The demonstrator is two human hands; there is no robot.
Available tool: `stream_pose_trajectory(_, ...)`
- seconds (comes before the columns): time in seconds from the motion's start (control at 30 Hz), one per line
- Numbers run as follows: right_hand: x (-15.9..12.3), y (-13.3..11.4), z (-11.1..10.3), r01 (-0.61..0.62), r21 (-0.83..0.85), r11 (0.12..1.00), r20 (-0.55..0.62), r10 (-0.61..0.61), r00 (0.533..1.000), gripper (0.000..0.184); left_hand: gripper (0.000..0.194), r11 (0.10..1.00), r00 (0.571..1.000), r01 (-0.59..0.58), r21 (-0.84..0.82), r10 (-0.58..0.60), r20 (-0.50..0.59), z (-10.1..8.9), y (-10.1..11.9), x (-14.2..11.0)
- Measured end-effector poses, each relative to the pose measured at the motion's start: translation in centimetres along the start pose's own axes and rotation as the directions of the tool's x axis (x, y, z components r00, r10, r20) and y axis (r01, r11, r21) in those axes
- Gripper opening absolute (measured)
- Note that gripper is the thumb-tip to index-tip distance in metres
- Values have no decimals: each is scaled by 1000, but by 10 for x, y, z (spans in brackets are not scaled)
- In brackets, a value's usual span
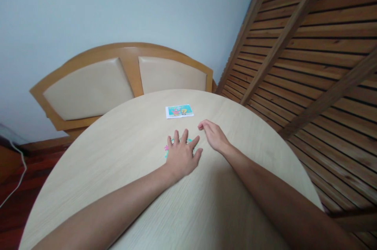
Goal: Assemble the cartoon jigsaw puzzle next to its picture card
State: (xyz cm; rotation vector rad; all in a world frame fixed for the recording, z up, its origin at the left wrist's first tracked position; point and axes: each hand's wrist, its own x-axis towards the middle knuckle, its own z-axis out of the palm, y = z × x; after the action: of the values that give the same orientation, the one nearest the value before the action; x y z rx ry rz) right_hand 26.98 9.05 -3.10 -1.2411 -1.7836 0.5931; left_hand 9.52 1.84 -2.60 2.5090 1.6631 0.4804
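My left hand (181, 156) lies palm down with its fingers spread over a patch of small teal, green and pink pieces that look like jigsaw pieces. A pink piece (166, 148) shows past the little finger, and a bit of a teal piece (189, 140) is visible between thumb-side fingers. The palm hides most of the others. To the right, my right hand (215, 136) is held on its edge near the tabletop, fingers bent and pressed together; whether anything is inside them is hidden. Beyond both hands lies a picture card (179, 111) with cartoon figures on a teal ground and a white border.
The round pale wooden table (132, 156) fills the lower view. Behind it stands a wooden headboard (132, 69) with cream padded panels, against a pale wall. A slatted wooden screen (309, 53) rises along the right side. A white cable (22, 171) hangs at far left.
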Motion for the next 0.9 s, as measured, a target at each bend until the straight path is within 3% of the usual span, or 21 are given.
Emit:
stream_pose_trajectory(0.3,-3,2,-3,93,-89,992,67,-87,994,32,45,999,999,31,41,-31,-8,-3,-37,4)
stream_pose_trajectory(0.53,-3,2,-2,137,-135,981,108,-122,987,33,49,973,986,163,165,-167,14,-26,-106,-2)
stream_pose_trajectory(0.73,-2,3,0,156,-165,974,129,-135,982,33,54,911,932,349,221,-361,14,-56,-173,-1)
stream_pose_trajectory(0.9,-1,3,0,169,-189,967,142,-143,979,33,55,891,913,400,216,-407,-12,-62,-189,9)
